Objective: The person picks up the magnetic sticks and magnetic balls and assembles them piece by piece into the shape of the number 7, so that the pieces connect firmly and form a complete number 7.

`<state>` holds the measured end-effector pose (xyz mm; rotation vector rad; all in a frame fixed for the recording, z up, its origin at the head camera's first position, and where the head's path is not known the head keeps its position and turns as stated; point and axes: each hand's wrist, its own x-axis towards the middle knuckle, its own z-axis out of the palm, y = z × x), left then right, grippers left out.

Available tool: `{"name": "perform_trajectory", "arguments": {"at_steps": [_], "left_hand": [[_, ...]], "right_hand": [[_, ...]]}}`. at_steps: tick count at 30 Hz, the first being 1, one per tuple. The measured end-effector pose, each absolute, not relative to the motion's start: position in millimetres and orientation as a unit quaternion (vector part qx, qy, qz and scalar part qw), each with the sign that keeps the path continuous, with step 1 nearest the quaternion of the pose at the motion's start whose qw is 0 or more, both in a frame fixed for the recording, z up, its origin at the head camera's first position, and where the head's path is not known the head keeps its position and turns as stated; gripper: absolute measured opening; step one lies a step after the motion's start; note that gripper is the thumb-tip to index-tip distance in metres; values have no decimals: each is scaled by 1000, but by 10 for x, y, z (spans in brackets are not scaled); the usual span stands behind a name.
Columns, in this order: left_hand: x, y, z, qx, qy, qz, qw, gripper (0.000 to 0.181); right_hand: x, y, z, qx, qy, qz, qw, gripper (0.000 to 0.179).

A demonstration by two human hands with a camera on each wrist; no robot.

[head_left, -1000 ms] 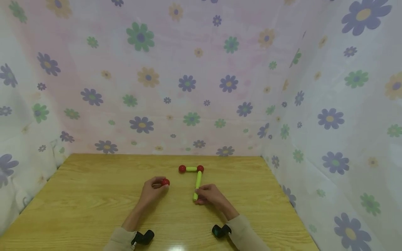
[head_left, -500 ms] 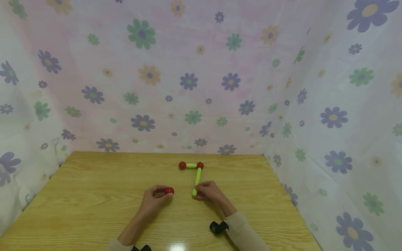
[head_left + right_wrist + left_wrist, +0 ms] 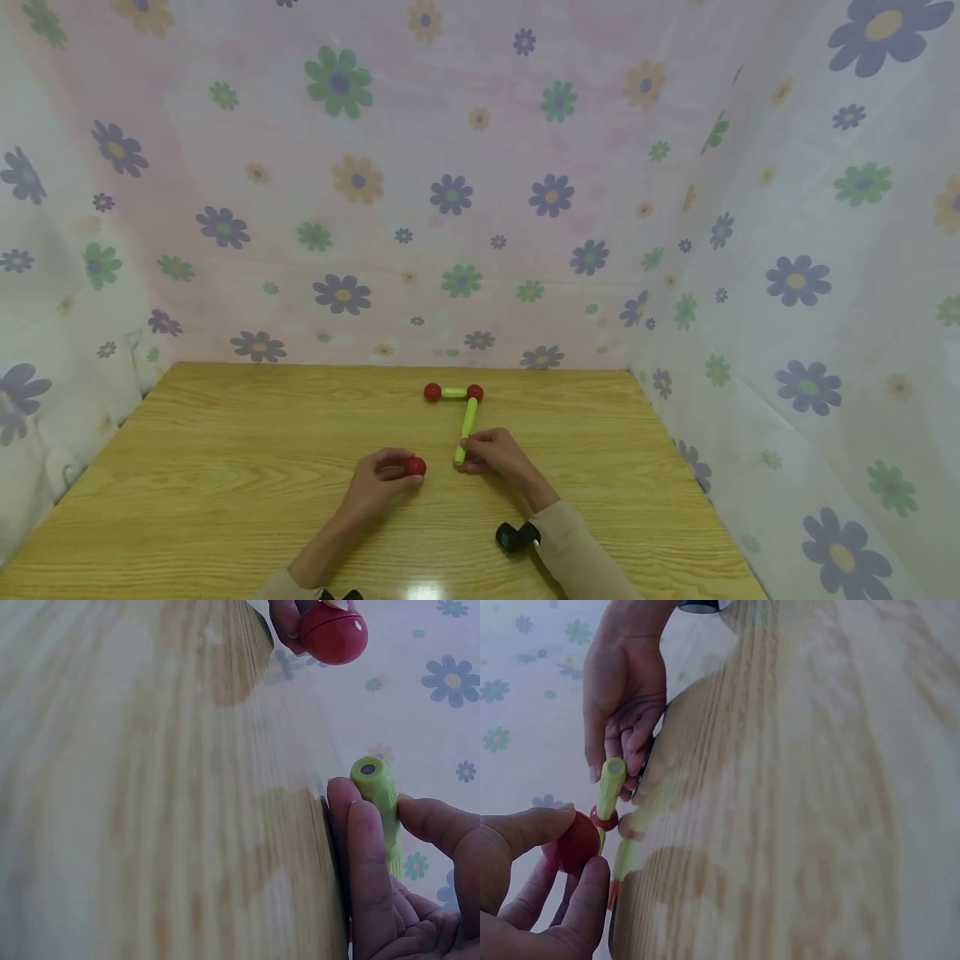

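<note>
In my left hand (image 3: 375,486) I pinch a red ball (image 3: 416,467) between thumb and fingers, just left of the free end of a yellow-green rod. My right hand (image 3: 498,457) pinches that yellow-green rod (image 3: 468,419) near its near end; a small dark round spot marks the rod's end face (image 3: 368,769). The rod's far end meets a second red ball (image 3: 475,392). From there a shorter yellow-green rod (image 3: 453,392) runs left to a third red ball (image 3: 432,392). A gap separates the held ball from the held rod.
The wooden table (image 3: 225,467) reaches back to a flowered cloth (image 3: 390,275), which also hangs along both sides. A black wrist camera (image 3: 517,537) sits at the right sleeve, with another partly visible at the left sleeve.
My left hand has moved right and nearer to me with its red ball, closing toward the rod's near end. The right hand, rods and joined balls have shifted slightly left.
</note>
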<state>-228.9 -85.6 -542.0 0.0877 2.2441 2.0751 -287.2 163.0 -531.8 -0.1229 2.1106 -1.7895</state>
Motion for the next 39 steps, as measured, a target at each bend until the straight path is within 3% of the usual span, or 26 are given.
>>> {"name": "perform_trajectory", "arguments": {"at_steps": [20, 39], "left_hand": [[-2346, -699, -5351, 111, 724, 679, 58, 37], [-2424, -565, -5389, 114, 749, 649, 67, 37]], "right_hand": [[-2956, 1591, -5321, -54, 742, -637, 201, 35], [-2966, 1620, -5357, -61, 748, -627, 210, 35]]}}
